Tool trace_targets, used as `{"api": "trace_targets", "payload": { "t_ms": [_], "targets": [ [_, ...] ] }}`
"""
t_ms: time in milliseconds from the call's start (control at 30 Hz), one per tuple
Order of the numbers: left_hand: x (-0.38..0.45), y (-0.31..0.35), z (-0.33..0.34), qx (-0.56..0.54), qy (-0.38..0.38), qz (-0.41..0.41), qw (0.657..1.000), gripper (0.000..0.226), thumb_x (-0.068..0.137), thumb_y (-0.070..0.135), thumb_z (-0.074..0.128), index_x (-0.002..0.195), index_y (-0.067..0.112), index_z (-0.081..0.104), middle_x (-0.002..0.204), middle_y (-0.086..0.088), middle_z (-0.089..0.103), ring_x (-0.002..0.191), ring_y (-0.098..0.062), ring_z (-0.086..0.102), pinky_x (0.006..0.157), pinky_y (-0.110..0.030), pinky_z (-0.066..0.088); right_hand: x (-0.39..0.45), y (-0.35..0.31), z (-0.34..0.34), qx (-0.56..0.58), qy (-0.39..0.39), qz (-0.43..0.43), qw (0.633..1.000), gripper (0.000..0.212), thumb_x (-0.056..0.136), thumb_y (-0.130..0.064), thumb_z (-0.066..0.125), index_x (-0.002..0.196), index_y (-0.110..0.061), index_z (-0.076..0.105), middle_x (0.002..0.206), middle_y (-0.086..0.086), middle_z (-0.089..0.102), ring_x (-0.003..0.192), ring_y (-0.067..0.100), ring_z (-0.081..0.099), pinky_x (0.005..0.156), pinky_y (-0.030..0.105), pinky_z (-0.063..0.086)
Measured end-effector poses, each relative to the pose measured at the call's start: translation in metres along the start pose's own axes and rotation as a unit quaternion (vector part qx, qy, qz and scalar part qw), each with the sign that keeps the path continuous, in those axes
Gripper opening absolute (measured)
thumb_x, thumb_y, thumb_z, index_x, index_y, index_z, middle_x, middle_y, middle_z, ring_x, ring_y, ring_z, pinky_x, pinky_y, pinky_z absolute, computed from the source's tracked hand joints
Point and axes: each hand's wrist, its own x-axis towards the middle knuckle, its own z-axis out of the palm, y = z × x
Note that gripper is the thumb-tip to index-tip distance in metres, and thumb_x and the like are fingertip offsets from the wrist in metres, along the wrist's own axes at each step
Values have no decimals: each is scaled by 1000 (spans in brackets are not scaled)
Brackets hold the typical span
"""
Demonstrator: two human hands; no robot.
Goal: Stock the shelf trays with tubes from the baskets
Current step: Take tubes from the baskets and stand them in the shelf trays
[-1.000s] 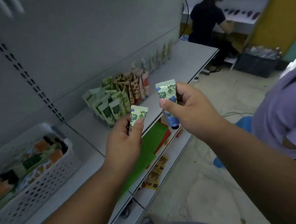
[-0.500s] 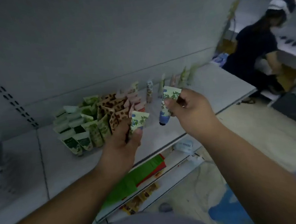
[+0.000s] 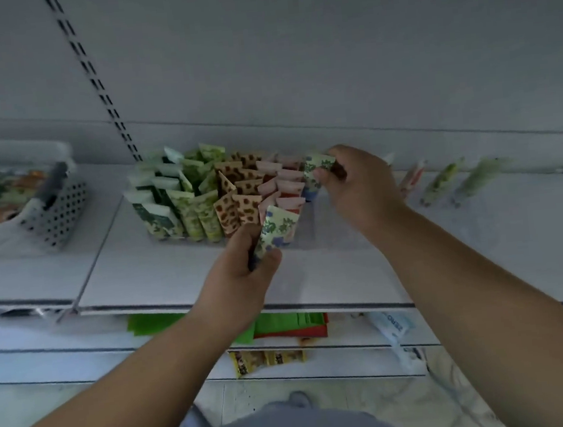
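Note:
My left hand (image 3: 241,275) pinches a cream tube with a blue flower print (image 3: 276,229) just in front of the packed rows of tubes (image 3: 202,193) on the white shelf (image 3: 329,263). My right hand (image 3: 356,182) grips a second blue-flower tube (image 3: 315,170), holding it upright at the right end of the pink row, its lower end close to the shelf. The rows run from green-and-white tubes on the left through leopard-print tubes to pink ones on the right. Whether a tray sits under them is hidden.
A white perforated basket (image 3: 57,217) with mixed tubes stands at the shelf's left. A few single tubes (image 3: 442,179) stand along the back on the right. A lower shelf holds green and red packs (image 3: 284,326). A slotted upright (image 3: 95,79) runs up the back panel.
The view has swung left toward the shelf. Both hands have moved forward to the tube rows; the right hand's tube has gone down to the right end of the pink row.

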Motion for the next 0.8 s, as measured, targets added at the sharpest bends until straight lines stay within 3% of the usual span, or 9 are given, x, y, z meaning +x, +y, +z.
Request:
{"api": "trace_targets", "payload": {
  "t_ms": [67, 167, 300, 367, 467, 567, 633, 700, 800],
  "targets": [
    [1, -1, 7, -9, 16, -4, 1000, 17, 95, 32, 54, 97, 49, 51, 89, -10, 62, 84, -36, 58, 75, -56, 51, 6, 4, 2, -9, -6, -14, 1000, 20, 93, -27, 60, 89, -7, 60, 73, 3, 55, 68, 19, 48, 57, 31, 24],
    [2, -2, 19, -20, 23, -12, 999, 17, 92, 40, 53, 107, 48, 51, 90, 11, 64, 86, -23, 62, 80, -53, 52, 14, 9, 2, -22, -32, -38, 999, 23, 92, -30, 61, 96, -7, 64, 78, 5, 59, 74, 23, 54, 60, 30, 34],
    [3, -2, 28, -8, 23, -10, 1000, 16, 95, 34, 53, 107, 44, 51, 89, 9, 63, 85, -24, 62, 78, -51, 53, 14, 18, 5, -56, -98, -29, 993, 21, 92, -25, 62, 105, -9, 66, 93, 10, 66, 87, 28, 61, 71, 32, 44],
    [4, 2, 30, -13, 26, -12, 999, 16, 95, 34, 53, 108, 45, 51, 90, 13, 64, 86, -20, 63, 79, -49, 54, 7, 16, 0, -25, -76, -13, 997, 23, 93, -23, 60, 112, -10, 64, 101, 8, 67, 92, 23, 61, 76, 29, 45],
    [7, 7, 34, -18, 20, -4, 1000, 16, 95, 34, 53, 104, 48, 50, 89, 12, 63, 85, -25, 62, 77, -52, 53, -13, 2, -21, 74, -16, -6, 997, 14, 95, -25, 56, 100, -14, 62, 88, -5, 64, 79, 13, 59, 69, 28, 46],
    [10, 12, 40, -25, 10, 15, 1000, 14, 96, 33, 53, 102, 46, 51, 86, 2, 62, 83, -29, 59, 75, -51, 52, -35, -14, -37, 146, -169, 10, 975, 6, 92, -28, 62, 86, -28, 63, 77, -5, 67, 73, 12, 64, 69, 35, 54],
    [12, 14, 44, -16, 5, 27, 999, 12, 96, 32, 54, 102, 41, 52, 83, 4, 60, 80, -18, 59, 72, -39, 53, -42, -15, -41, 113, -216, 23, 970, 9, 90, -28, 66, 81, -28, 63, 72, -1, 69, 66, 10, 65, 68, 39, 56],
    [11, 13, 46, 23, 31, 53, 998, 14, 94, 31, 56, 105, 38, 51, 87, 10, 58, 78, -5, 57, 69, -23, 49, -40, -14, -47, 104, -192, 31, 975, 8, 89, -28, 67, 82, -26, 64, 68, -3, 69, 63, 7, 66, 68, 39, 57],
    [10, 6, 44, 125, 93, 67, 986, 22, 91, 29, 60, 109, 25, 51, 102, 8, 54, 92, -10, 54, 74, -25, 44, -30, -4, -51, 59, -95, 4, 994, 12, 89, -29, 66, 82, -20, 64, 69, 0, 67, 64, 13, 63, 63, 34, 51]
  ]
}}
